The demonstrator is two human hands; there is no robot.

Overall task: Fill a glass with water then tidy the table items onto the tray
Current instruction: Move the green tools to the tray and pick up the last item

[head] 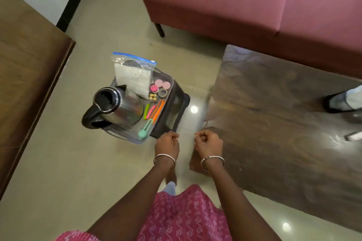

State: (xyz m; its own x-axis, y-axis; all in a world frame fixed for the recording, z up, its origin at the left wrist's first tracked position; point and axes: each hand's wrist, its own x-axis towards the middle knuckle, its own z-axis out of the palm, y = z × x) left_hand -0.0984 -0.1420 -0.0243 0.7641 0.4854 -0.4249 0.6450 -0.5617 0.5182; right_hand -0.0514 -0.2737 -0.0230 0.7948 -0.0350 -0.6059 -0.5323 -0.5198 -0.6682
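Note:
A greyish tray (pixel 125 136) sits on a small dark stool (pixel 177 110) on the floor. On it stand a steel kettle (pixel 119 108) with a black handle and open lid, a zip bag (pixel 135 75) of white items, pink discs (pixel 162 84), a tape roll (pixel 162 92), small gold pieces (pixel 153 97), coloured clips (pixel 154 111) and a teal clip (pixel 145 130). My left hand (pixel 166 143) hovers by the tray's near right corner, fingers curled, holding nothing I can see. My right hand (pixel 208 144) is curled the same way beside it. No glass is in view.
A dark wooden table (pixel 274 113) fills the right side, with a small white object (pixel 353 136) on it. Another person's shoe (pixel 338 101) shows at its far edge. A pink sofa (pixel 254 6) stands behind, and brown wooden furniture (pixel 25 64) on the left.

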